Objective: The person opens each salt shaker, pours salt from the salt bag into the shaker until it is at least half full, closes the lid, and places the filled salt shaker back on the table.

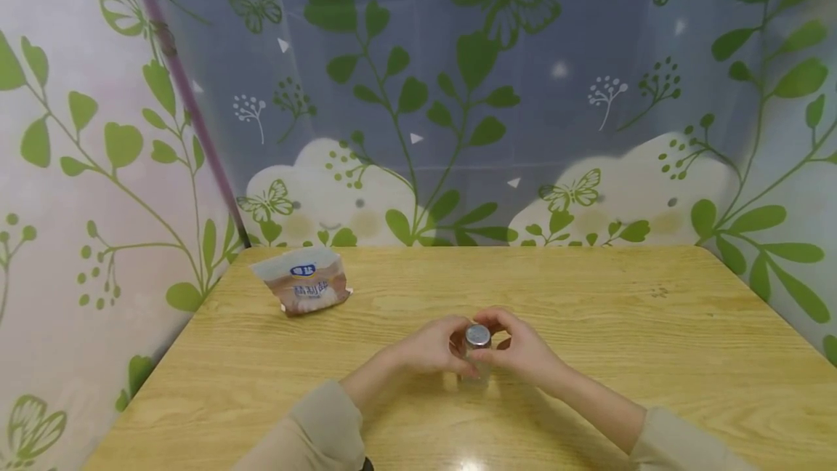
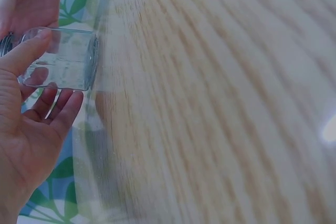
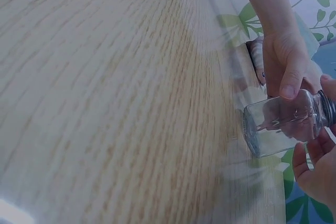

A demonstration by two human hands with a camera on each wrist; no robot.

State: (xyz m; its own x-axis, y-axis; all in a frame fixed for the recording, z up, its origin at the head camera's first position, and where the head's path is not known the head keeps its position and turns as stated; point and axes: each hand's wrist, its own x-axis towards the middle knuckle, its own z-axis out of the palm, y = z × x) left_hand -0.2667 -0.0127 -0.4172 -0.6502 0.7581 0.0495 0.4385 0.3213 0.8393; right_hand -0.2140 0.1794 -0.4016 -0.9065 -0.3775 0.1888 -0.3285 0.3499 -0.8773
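Observation:
A small clear glass jar (image 2: 68, 59) with a silver screw lid (image 1: 478, 335) stands upright near the middle of the wooden table (image 1: 588, 296). From its left side, my left hand (image 1: 431, 346) grips the glass body, thumb on one face and fingers on the other in the left wrist view. My right hand (image 1: 523, 355) curls round the lid from the right, thumb and fingers on opposite sides of it. Through the glass wall (image 3: 278, 124) no solid contents show. The jar's base is close to the tabletop in both wrist views.
A brown and white plastic food bag (image 1: 310, 286) with a blue logo stands slumped at the table's back left. Leaf-patterned cloth (image 1: 405, 93) hangs behind the table and along both sides. A purple pole (image 1: 189, 93) slants down at the back left corner.

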